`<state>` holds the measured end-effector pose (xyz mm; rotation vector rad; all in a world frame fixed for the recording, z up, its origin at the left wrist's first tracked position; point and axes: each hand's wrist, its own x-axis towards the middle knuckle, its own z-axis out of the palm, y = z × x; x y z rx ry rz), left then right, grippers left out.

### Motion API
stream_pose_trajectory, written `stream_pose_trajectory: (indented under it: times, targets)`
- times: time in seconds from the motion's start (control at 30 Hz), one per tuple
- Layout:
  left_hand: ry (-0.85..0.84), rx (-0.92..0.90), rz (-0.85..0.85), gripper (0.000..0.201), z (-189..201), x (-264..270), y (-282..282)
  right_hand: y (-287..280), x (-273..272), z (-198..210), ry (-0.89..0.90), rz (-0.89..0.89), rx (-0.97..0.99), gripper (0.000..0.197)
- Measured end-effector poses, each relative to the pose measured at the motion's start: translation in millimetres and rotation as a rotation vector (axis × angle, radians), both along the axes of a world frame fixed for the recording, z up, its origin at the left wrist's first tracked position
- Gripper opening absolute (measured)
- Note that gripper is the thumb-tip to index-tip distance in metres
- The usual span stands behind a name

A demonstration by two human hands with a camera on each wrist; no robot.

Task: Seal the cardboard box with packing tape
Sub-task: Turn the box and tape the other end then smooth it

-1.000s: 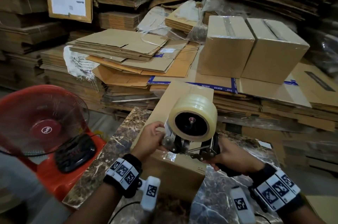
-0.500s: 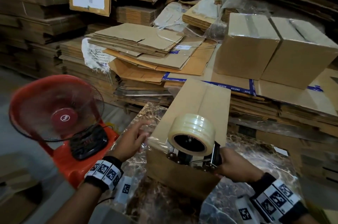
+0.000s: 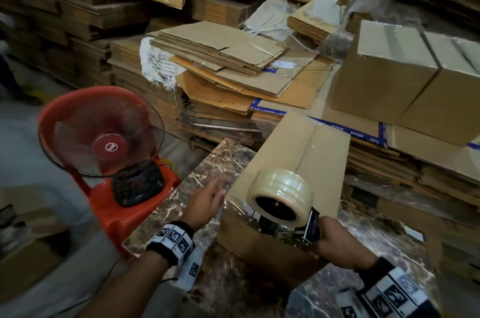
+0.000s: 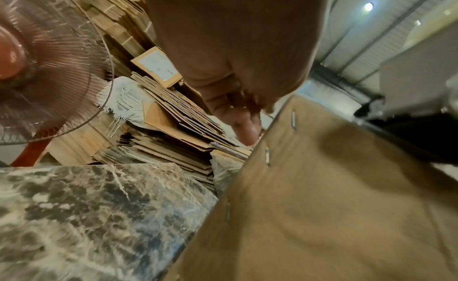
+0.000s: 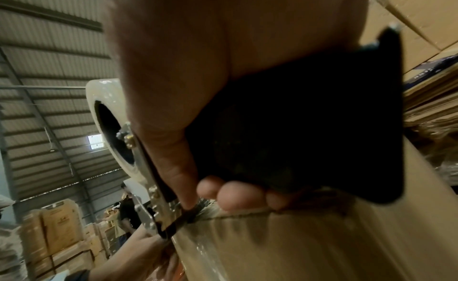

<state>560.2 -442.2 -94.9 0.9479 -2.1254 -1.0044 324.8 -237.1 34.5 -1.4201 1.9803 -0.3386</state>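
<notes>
A long cardboard box (image 3: 285,151) lies on the marble table (image 3: 207,162), with a clear tape strip (image 3: 307,147) along its top seam. My right hand (image 3: 331,241) grips the black handle of a tape dispenser (image 3: 293,227), which sits at the box's near top edge and carries a clear tape roll (image 3: 281,195). In the right wrist view my fingers (image 5: 238,195) curl round the handle (image 5: 310,128) above the box (image 5: 322,246). My left hand (image 3: 209,199) hovers open beside the box's left near corner, fingers straight. The left wrist view shows the box's stapled side (image 4: 322,207).
A red fan (image 3: 101,133) stands on an orange stool (image 3: 117,208) left of the table. Stacks of flattened cardboard (image 3: 228,71) fill the space behind. Two taped boxes (image 3: 405,79) sit at the back right. People stand among boxes far off in the right wrist view.
My left hand has left the box's near top edge and moved left, opening beside the box. The dispenser has come down to the near edge. The head view has swung left.
</notes>
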Motion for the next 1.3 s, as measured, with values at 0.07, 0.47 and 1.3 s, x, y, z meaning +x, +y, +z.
stream_pose_trajectory:
  times: [0.07,0.47,1.3]
  targets:
    - [-0.105,0.043,0.000,0.036,-11,-1,3,0,0,1,-0.006,0.001,0.008,0.023]
    - [0.128,0.048,0.281,0.036,22,-11,23,-1,-3,-6,0.063,0.012,0.023,0.027]
    - [-0.160,0.211,0.261,0.043,42,-37,43,98,-69,-11,0.042,0.040,-0.114,0.020]
